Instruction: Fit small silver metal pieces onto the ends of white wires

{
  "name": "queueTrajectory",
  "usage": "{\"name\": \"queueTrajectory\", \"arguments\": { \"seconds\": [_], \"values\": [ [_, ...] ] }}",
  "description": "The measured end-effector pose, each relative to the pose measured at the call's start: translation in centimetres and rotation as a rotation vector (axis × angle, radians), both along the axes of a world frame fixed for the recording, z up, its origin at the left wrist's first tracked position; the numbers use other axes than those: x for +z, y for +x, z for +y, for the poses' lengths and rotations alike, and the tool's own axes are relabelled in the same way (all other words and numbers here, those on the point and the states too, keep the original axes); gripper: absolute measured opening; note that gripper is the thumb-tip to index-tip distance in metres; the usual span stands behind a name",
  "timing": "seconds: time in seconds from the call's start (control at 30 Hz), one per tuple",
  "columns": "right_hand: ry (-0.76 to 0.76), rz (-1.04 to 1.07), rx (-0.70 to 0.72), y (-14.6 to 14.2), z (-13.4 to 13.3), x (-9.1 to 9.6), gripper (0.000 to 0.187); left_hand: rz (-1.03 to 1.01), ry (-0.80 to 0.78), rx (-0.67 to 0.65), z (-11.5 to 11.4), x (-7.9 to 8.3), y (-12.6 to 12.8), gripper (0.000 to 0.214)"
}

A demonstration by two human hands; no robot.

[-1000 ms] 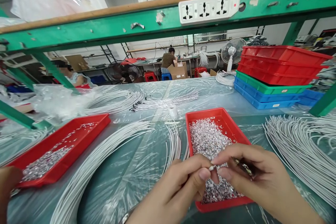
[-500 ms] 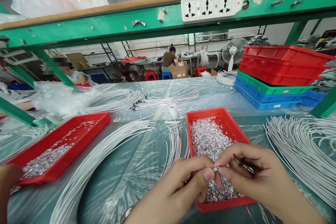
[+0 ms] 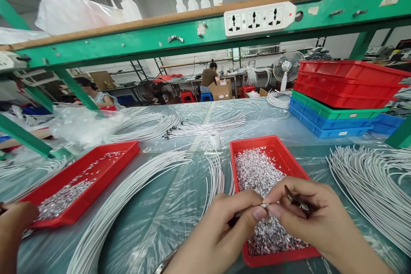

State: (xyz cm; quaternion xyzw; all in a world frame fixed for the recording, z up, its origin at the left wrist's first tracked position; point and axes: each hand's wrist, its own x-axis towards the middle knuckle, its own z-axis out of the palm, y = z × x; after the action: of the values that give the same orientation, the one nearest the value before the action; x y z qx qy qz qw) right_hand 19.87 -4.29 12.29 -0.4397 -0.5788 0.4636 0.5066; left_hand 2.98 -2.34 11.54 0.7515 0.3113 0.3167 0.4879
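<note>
My left hand [image 3: 224, 227] and my right hand [image 3: 305, 218] meet fingertip to fingertip over the near end of a red tray [image 3: 272, 145] heaped with small silvery metal pieces [image 3: 260, 175]. Between the thumbs and forefingers sits one small silvery piece [image 3: 264, 205] on the tip of a thin white wire. My right hand also tucks a dark metal tool [image 3: 298, 202] in its palm. A bundle of white wires [image 3: 128, 197] curves across the plastic-covered table to the left of my hands.
A second red tray [image 3: 105, 158] with silvery pieces lies at left, with another person's hand [image 3: 14, 227] at its near corner. More white wires [image 3: 369, 180] lie at right. Stacked red, green and blue trays [image 3: 337, 94] stand back right. A green shelf beam [image 3: 192, 34] with a power strip hangs overhead. Seated people work behind.
My fingertips have closed together on the small piece, hiding the white wire tip. The view has tilted slightly; the hand at far left has shifted a little right.
</note>
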Motion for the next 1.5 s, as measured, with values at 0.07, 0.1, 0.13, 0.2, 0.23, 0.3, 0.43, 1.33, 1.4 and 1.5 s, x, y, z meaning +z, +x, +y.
{"name": "queueTrajectory", "arguments": {
  "seconds": [0.07, 0.1, 0.13, 0.2, 0.23, 0.3, 0.43, 1.33, 1.4, 1.5],
  "values": [
    [0.003, -0.025, -0.01, 0.1, 0.1, -0.1, 0.006, 0.007, 0.022, -0.008, 0.1, 0.0, -0.1, 0.033],
    [0.002, -0.041, -0.007, 0.1, 0.2, -0.2, 0.006, 0.011, 0.04, -0.003, 0.2, 0.1, -0.1, 0.033],
    [0.003, -0.058, 0.003, 0.2, 0.4, -0.3, 0.006, 0.014, 0.055, 0.006, 0.2, 0.1, -0.1, 0.034],
    [0.016, -0.083, 0.026, 0.3, 0.6, -0.5, 0.007, 0.008, 0.059, 0.013, 0.2, 0.0, -0.1, 0.035],
    [0.024, -0.091, 0.033, 0.4, 0.6, -0.6, 0.008, -0.004, 0.038, 0.011, 0.1, 0.0, 0.0, 0.034],
    [0.029, -0.096, 0.024, 0.5, 0.7, -0.8, 0.008, -0.053, -0.036, 0.009, 0.0, -0.3, 0.2, 0.027],
    [-0.007, -0.081, 0.018, 0.7, 0.4, -0.9, 0.008, -0.131, -0.133, 0.007, -0.2, -0.7, 0.4, 0.026],
    [-0.05, 0.049, 0.131, 0.4, 0.6, -0.7, 0.008, -0.414, -0.339, -0.167, 1.5, -1.3, 0.6, 0.031],
    [-0.053, 0.074, 0.138, 0.4, 0.6, -0.8, 0.007, -0.436, -0.366, -0.2, 1.6, -1.4, 0.5, 0.031],
    [-0.059, 0.104, 0.132, 0.3, 0.7, -0.9, 0.007, -0.46, -0.388, -0.25, 1.9, -1.7, 0.3, 0.032]
  ]
}}
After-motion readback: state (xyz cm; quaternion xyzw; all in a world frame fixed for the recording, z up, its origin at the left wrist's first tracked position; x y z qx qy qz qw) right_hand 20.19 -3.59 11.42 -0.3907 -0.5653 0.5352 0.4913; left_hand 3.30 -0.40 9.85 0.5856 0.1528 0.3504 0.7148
